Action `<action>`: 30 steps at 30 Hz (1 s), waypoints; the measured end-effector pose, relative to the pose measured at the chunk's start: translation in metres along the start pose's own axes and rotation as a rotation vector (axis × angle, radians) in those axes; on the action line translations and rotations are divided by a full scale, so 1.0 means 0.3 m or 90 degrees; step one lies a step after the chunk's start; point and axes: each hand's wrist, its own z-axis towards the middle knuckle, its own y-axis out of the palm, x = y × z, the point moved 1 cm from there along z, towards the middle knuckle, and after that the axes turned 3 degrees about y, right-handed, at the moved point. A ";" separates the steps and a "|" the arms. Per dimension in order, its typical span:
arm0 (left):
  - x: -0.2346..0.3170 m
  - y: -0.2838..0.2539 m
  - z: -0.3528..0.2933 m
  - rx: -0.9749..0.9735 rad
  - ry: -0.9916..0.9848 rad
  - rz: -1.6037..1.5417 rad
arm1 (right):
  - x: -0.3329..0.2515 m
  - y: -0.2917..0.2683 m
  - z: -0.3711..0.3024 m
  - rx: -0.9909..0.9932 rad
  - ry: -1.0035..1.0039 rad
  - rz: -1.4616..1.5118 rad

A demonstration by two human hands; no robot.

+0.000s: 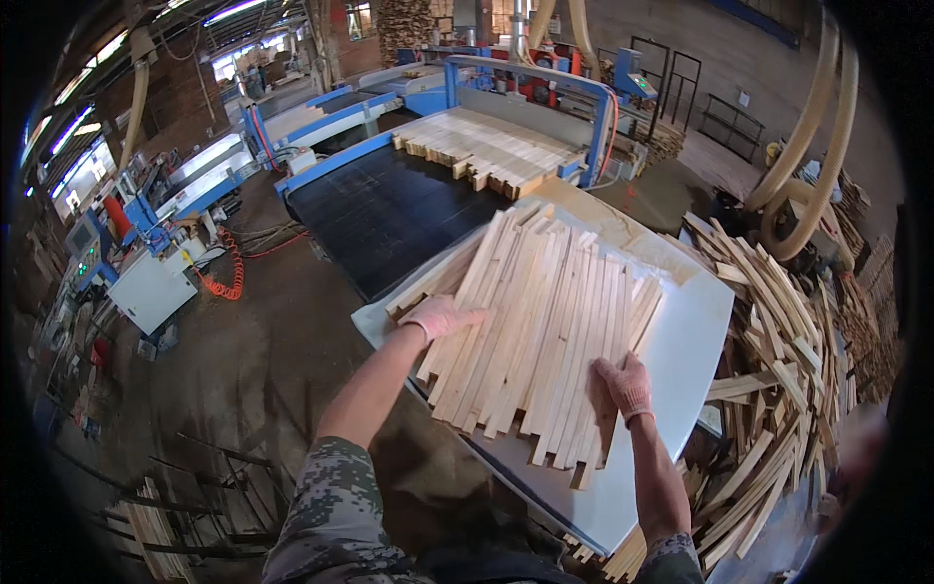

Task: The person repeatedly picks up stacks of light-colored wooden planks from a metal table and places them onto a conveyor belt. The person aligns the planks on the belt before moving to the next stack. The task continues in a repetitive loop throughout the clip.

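A layer of pale wooden strips (535,321) lies side by side, with uneven ends, on a smooth light-grey tabletop (696,375). My left hand (443,318), in a pinkish knit glove, grips the layer at its left side, fingers reaching over the outer strips. On the opposite side my right hand (628,384), gloved alike, holds the edge of the strips; part of its fingers is hidden against the wood. More strips stick out at a slant from under the layer on both sides.
Beyond the tabletop runs a black conveyor belt (389,219), with a block of wooden strips (491,146) under a blue machine frame (452,83). A large heap of loose strips (769,321) lies on the right. At the left stands a white control cabinet (151,287).
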 end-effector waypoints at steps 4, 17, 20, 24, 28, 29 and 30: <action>0.042 0.040 -0.039 0.115 0.018 0.044 | -0.076 0.002 -0.070 0.013 0.022 0.047; -0.018 0.079 0.001 0.182 0.022 -0.001 | -0.077 -0.014 -0.048 0.000 0.024 -0.066; -0.012 0.097 -0.048 0.248 0.011 -0.065 | 0.082 0.002 0.019 -0.061 -0.100 0.224; -0.050 0.055 -0.307 0.332 0.093 -0.226 | 0.144 -0.085 -0.045 -0.047 0.046 0.262; -0.409 0.183 -0.503 0.532 0.037 -0.701 | 0.321 -0.096 0.003 -0.012 0.015 0.333; -0.538 0.237 -0.555 0.601 -0.004 -0.819 | 0.319 -0.079 0.000 -0.006 0.007 0.352; -0.639 0.297 -0.617 0.572 -0.056 -0.867 | 0.310 -0.080 -0.008 0.016 0.025 0.357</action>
